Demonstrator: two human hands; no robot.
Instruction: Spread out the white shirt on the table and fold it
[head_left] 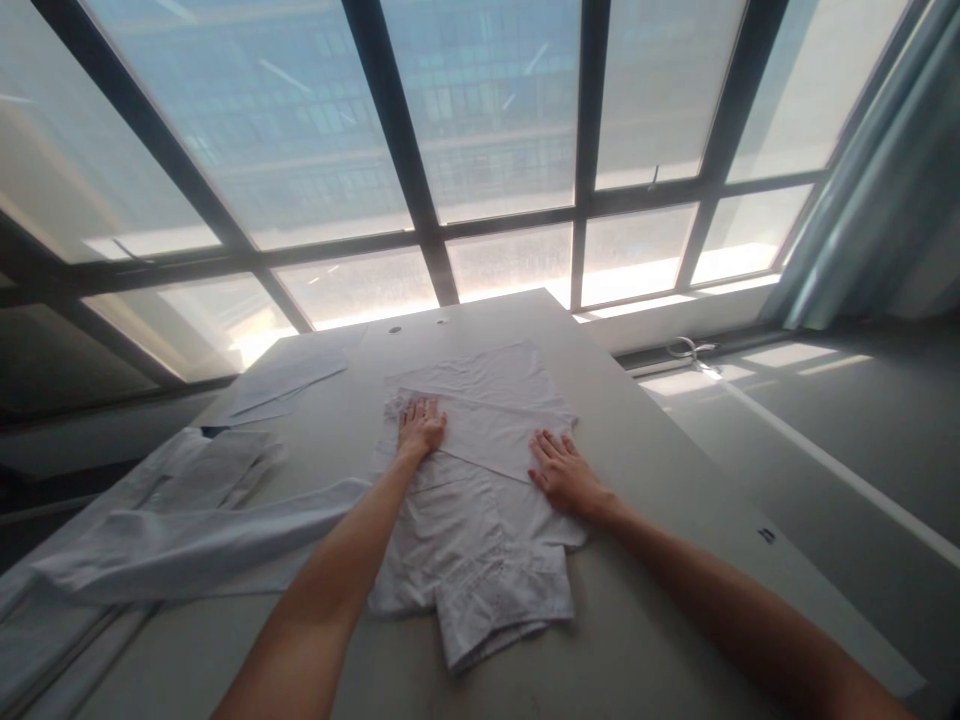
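A white shirt [487, 520] is spread on the white table, its collar toward me and its body reaching away. One sleeve [484, 437] lies folded across the body. The other sleeve [225, 540] stretches out to the left, partly hidden behind my left forearm. My left hand [421, 428] rests flat at the left end of the folded sleeve, fingers pointing away. Near the right edge of the shirt, my right hand [564, 472] presses flat on the cloth with its fingers spread. Neither hand grips anything.
Folded white cloth [225, 465] lies on the table's left side. Flat white sheets [292, 375] are at the far left. Windows [495, 110] rise behind the table [637, 590]. On the floor at right is a coiled white cable [690, 350], near a curtain [862, 220].
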